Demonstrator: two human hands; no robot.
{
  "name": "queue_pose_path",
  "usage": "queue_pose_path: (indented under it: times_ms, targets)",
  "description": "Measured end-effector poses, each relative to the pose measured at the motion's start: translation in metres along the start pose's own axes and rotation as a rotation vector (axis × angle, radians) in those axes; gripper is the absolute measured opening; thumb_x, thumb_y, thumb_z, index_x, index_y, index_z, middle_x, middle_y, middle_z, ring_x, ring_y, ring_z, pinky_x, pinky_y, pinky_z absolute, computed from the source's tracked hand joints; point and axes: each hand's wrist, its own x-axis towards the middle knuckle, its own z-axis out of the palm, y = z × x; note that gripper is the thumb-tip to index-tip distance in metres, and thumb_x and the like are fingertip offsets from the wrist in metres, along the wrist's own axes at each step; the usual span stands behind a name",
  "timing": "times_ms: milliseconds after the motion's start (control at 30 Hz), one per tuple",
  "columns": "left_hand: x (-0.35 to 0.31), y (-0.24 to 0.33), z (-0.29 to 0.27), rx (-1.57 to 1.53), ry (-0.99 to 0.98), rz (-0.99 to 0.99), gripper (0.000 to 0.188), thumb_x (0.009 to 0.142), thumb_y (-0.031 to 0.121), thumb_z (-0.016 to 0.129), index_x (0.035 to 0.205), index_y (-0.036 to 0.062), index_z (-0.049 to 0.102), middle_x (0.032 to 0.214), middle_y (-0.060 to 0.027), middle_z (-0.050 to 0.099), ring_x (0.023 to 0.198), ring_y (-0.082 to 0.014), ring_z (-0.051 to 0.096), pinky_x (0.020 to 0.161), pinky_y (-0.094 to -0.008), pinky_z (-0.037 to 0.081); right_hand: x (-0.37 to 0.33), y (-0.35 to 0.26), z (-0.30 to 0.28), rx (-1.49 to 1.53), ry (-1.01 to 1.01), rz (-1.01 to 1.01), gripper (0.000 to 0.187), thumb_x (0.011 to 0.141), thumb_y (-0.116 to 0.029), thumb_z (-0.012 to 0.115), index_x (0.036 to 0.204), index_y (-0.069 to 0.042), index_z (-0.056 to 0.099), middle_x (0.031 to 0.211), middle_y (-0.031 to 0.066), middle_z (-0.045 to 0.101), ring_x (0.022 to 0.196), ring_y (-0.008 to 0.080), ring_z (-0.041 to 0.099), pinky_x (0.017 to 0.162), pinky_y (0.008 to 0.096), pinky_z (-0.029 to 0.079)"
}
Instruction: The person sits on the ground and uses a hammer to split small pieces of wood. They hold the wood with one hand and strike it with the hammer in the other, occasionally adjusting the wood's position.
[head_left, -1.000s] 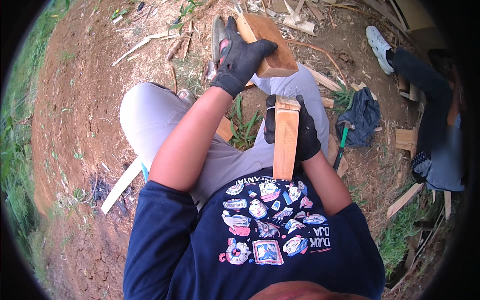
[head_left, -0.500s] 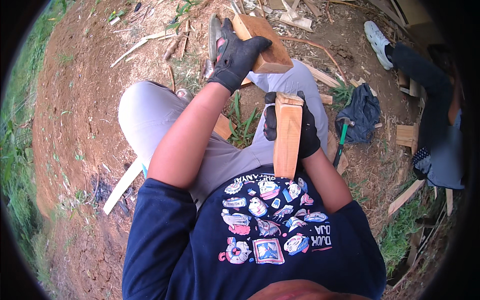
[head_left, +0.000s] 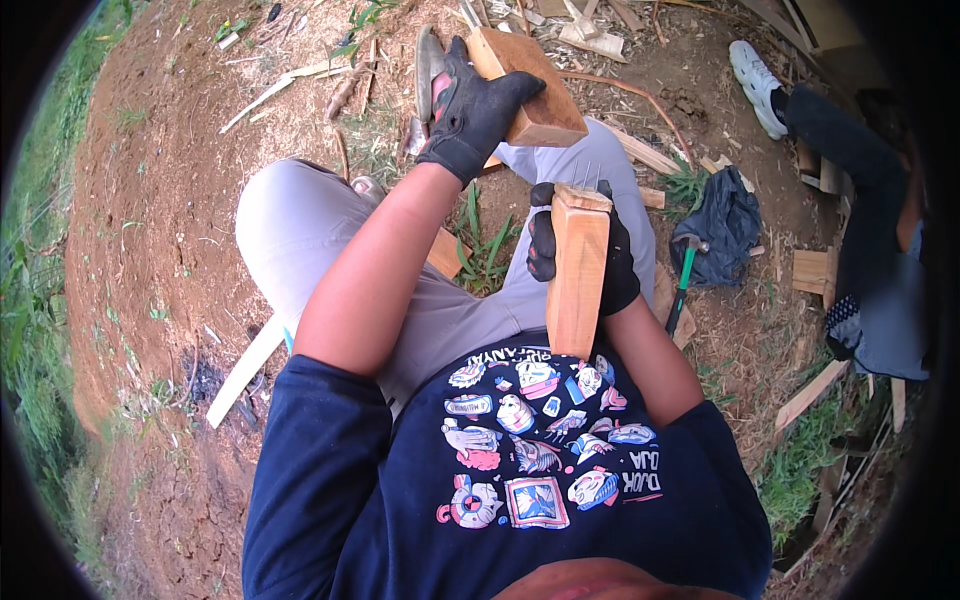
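Navy shirt [head_left: 590, 490] with cartoon prints and white lettering, upside down in view, just nearer the wearer than a long wooden block [head_left: 578, 280]. The gloved right hand [head_left: 617, 265] is wrapped around that long wooden block; thin nails [head_left: 587, 177] stick up at its far end. Beyond it, leftward, the gloved left hand [head_left: 478, 110] grips a thicker wooden block [head_left: 535, 88], thumb across the top. Right of the long wooden block lies a green-handled hammer [head_left: 684, 281].

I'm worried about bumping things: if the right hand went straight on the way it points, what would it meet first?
Likely the wooden block in the left hand; depth is unclear, so the right hand might pass it, over the grey trouser leg.
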Motion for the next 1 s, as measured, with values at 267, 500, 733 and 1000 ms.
queue_pose_path:
  times_ms: [267,500,733,1000]
  targets:
    - [0.012,-0.017,-0.003,-0.198,-0.115,-0.03,0.126,0.075,0.02,0.091,0.167,-0.0058,0.009,0.135,-0.0274,0.061,0.112,-0.0347,0.073,0.088,-0.0418,0.066,-0.007,-0.001,0.019,-0.184,0.164,-0.052,0.08,0.11,-0.07,0.039,0.15,-0.002,0.055,0.095,0.0147,0.066,0.076,0.027,0.064,0.072,0.0408,0.055]
    - [0.017,-0.02,0.002,-0.56,-0.344,-0.184,0.103,0.081,0.002,0.085,0.161,0.0072,0.021,0.133,-0.0232,0.062,0.111,-0.0354,0.075,0.084,-0.0506,0.07,-0.034,-0.002,0.03,-0.293,0.412,-0.157,0.042,0.114,-0.027,0.055,0.143,0.003,0.059,0.128,0.0083,0.071,0.118,0.0141,0.069,0.098,0.0332,0.057]
    - [0.004,0.002,-0.001,-0.588,-0.454,-0.085,0.096,0.083,-0.004,0.081,0.16,0.0128,0.025,0.137,-0.0171,0.063,0.119,-0.0343,0.073,0.093,-0.051,0.068,-0.045,-0.02,0.071,-0.612,0.435,-0.247,0.042,0.106,-0.027,0.067,0.134,0.003,0.063,0.118,0.0093,0.073,0.104,0.0139,0.073,0.091,0.0311,0.058]
    - [0.0,-0.003,0.001,-0.567,-0.454,-0.027,0.098,0.081,-0.007,0.079,0.161,0.0149,0.028,0.139,-0.016,0.062,0.125,-0.034,0.069,0.098,-0.0514,0.065,-0.048,-0.019,0.067,-0.755,0.488,-0.269,0.043,0.104,-0.027,0.07,0.131,0.006,0.066,0.113,0.0093,0.075,0.1,0.0131,0.073,0.089,0.0309,0.058]
